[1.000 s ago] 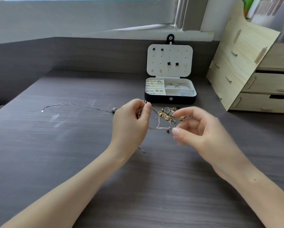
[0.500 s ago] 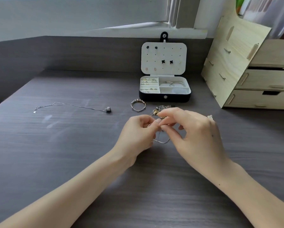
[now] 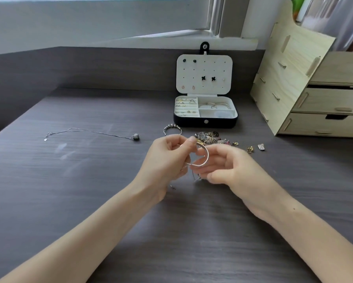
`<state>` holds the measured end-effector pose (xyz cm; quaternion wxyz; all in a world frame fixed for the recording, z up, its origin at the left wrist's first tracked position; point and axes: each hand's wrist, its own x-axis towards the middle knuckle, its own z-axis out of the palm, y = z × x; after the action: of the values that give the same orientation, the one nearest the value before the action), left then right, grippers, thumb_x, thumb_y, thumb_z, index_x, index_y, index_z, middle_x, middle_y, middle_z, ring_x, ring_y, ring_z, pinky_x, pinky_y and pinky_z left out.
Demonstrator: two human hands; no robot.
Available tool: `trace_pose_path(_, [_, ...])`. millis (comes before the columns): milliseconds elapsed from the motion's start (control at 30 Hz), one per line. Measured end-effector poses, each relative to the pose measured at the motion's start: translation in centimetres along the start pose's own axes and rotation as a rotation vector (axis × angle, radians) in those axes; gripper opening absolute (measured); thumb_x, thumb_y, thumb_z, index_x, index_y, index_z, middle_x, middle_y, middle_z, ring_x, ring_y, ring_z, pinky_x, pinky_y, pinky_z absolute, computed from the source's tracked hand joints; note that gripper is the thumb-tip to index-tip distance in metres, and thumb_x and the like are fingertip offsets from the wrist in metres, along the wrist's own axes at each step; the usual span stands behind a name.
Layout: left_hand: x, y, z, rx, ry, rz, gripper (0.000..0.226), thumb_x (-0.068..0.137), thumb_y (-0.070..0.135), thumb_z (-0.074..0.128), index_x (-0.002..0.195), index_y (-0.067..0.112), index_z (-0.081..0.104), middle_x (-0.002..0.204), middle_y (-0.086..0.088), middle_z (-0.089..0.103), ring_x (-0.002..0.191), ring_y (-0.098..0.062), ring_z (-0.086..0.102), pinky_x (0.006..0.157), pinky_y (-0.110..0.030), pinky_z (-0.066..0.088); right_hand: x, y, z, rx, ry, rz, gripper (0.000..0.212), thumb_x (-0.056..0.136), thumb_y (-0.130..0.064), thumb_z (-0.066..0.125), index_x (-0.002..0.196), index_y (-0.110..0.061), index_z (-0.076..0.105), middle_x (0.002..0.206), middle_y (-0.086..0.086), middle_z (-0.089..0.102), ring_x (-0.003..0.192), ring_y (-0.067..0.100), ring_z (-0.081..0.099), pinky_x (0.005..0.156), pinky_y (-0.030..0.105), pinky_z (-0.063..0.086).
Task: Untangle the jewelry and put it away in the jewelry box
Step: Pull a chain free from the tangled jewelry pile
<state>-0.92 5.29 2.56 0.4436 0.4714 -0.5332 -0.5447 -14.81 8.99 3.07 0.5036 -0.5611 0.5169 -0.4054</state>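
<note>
head view, left hand (image 3: 165, 161) pinching silver bangle (image 3: 207, 157), right hand (image 3: 235, 170) just beside

A dark grey wood-grain surface (image 3: 90, 201) fills most of the view. A pale wooden drawer unit (image 3: 314, 103) stands at its far right corner. A grey back panel (image 3: 110, 66) rises along the far edge, with a white window sill (image 3: 171, 40) above it.
</note>
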Motion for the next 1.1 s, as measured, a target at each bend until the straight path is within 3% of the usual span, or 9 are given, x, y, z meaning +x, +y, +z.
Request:
trace_pose_path(100, [0.0, 0.2, -0.2, 0.004, 0.044, 0.046, 0.028, 0.093, 0.022, 0.056, 0.071, 0.006, 0.06, 0.04, 0.009, 0.038, 0.034, -0.005, 0.031, 0.036, -0.011, 0.026, -0.4, -0.3, 0.6, 0.129, -0.105, 0.056, 0.034, 0.08, 0.014, 0.058, 0.107, -0.007, 0.059, 0.095, 0.013, 0.072, 0.089, 0.016, 0.068, 0.082, 0.025, 0.052])
trace_pose_path(267, [0.5, 0.2, -0.8, 0.002, 0.099, 0.121, 0.028, 0.094, 0.023, 0.056, 0.069, 0.009, 0.06, 0.041, 0.008, 0.039, 0.036, -0.008, 0.031, 0.038, -0.014, 0.026, -0.9, -0.2, 1.3, -0.346, -0.069, -0.06, 0.005, 0.082, -0.013, 0.069, 0.081, -0.018, 0.07, 0.065, -0.006, 0.067, 0.053, -0.005, 0.054, 0.059, 0.009, 0.039])
trace_pose_path(333, [0.8, -0.1, -1.2, 0.084, 0.134, 0.178, 0.028, 0.093, 0.024, 0.056, 0.07, 0.009, 0.062, 0.042, 0.008, 0.041, 0.038, -0.01, 0.034, 0.042, -0.017, 0.029, -0.9, -0.4, 1.1, -0.373, -0.044, -0.11, 0.01, 0.084, -0.016, 0.067, 0.075, -0.017, 0.069, 0.059, -0.007, 0.065, 0.05, -0.005, 0.053, 0.055, 0.008, 0.036])
trace_pose_path(500, [1.3, -0.8, -2.2, 0.328, 0.146, 0.296, 0.028, 0.093, 0.025, 0.056, 0.075, 0.004, 0.061, 0.047, 0.003, 0.049, 0.041, -0.015, 0.045, 0.051, -0.034, 0.043, -0.8, -2.0, 0.1, -0.262, 0.111, -0.308, 0.012, 0.085, -0.013, 0.065, 0.074, -0.009, 0.068, 0.055, -0.006, 0.059, 0.055, 0.002, 0.052, 0.058, 0.017, 0.041])
trace_pose_path(633, [1.3, -1.5, -2.3, 0.434, 0.096, 0.272, 0.027, 0.092, 0.025, 0.055, 0.071, 0.008, 0.059, 0.045, 0.006, 0.052, 0.042, -0.016, 0.049, 0.058, -0.041, 0.05, -0.8, -4.0, -0.4, -0.146, 0.126, -0.404, 0.01, 0.085, -0.012, 0.064, 0.077, -0.007, 0.068, 0.055, -0.004, 0.058, 0.054, 0.005, 0.053, 0.057, 0.015, 0.044])
trace_pose_path(733, [1.5, -1.7, -2.1, 0.454, 0.052, 0.224, 0.028, 0.093, 0.024, 0.055, 0.073, 0.005, 0.058, 0.045, 0.007, 0.053, 0.041, -0.015, 0.05, 0.056, -0.035, 0.05, -0.7, -6.4, -1.1, -0.095, 0.153, -0.48, 0.015, 0.083, -0.023, 0.066, 0.077, -0.009, 0.068, 0.052, -0.005, 0.056, 0.051, 0.006, 0.049, 0.056, 0.018, 0.042])
trace_pose_path(867, [1.4, -2.0, -2.1, 0.505, -0.014, 0.156, 0.024, 0.092, 0.025, 0.055, 0.072, 0.011, 0.058, 0.049, 0.007, 0.056, 0.04, -0.015, 0.054, 0.054, -0.024, 0.044, -0.1, -9.8, -2.0, -0.034, 0.187, -0.553, 0.013, 0.084, -0.02, 0.063, 0.074, -0.014, 0.068, 0.049, -0.006, 0.052, 0.05, 0.008, 0.044, 0.055, 0.015, 0.04])
trace_pose_path(1033, [1.3, -2.0, -2.0, 0.995, 0.089, 0.281, 0.022, 0.089, 0.041, 0.055, 0.081, 0.024, 0.067, 0.078, 0.008, 0.062, 0.076, -0.011, 0.054, 0.062, -0.025, 0.032, 1.0, -11.0, -2.3, -0.136, 0.204, -0.508, 0.015, 0.085, -0.019, 0.065, 0.074, -0.009, 0.068, 0.046, -0.006, 0.047, 0.048, 0.011, 0.039, 0.049, 0.019, 0.034])
trace_pose_path(1100, [1.4, -2.1, -2.2, 1.047, 0.111, 0.286, 0.023, 0.089, 0.045, 0.055, 0.087, 0.027, 0.07, 0.087, 0.008, 0.06, 0.084, -0.012, 0.055, 0.064, -0.025, 0.031, 1.2, -10.9, -2.1, -0.152, 0.203, -0.48, 0.015, 0.087, -0.016, 0.063, 0.074, -0.009, 0.068, 0.045, -0.008, 0.045, 0.047, 0.009, 0.038, 0.048, 0.017, 0.034])
